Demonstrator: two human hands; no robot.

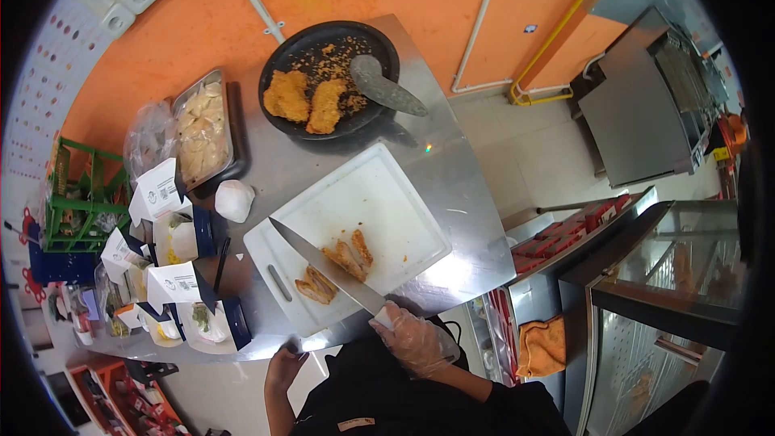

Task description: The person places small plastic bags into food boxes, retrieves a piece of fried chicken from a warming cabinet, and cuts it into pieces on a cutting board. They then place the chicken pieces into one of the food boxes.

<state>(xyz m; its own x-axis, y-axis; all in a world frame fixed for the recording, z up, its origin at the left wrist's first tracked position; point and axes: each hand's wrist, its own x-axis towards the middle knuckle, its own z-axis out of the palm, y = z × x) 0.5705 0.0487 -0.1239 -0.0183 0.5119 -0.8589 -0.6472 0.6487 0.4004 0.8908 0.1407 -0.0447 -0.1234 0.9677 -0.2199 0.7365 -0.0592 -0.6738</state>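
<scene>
My right hand, in a clear plastic glove, grips the handle of a long knife. Its blade lies across a white cutting board among strips of breaded fried cutlet; one strip lies on the near side of the blade. My left hand rests at the near edge of the steel counter, bare, fingers curled around a small dark object I cannot identify. A black round pan at the back holds two whole breaded cutlets, crumbs and a grey scoop.
Left of the board sit a metal tray of pale food, a white bag, several open paper boxes and a green crate. An orange wall runs behind. A glass display case and an orange cloth stand on the right.
</scene>
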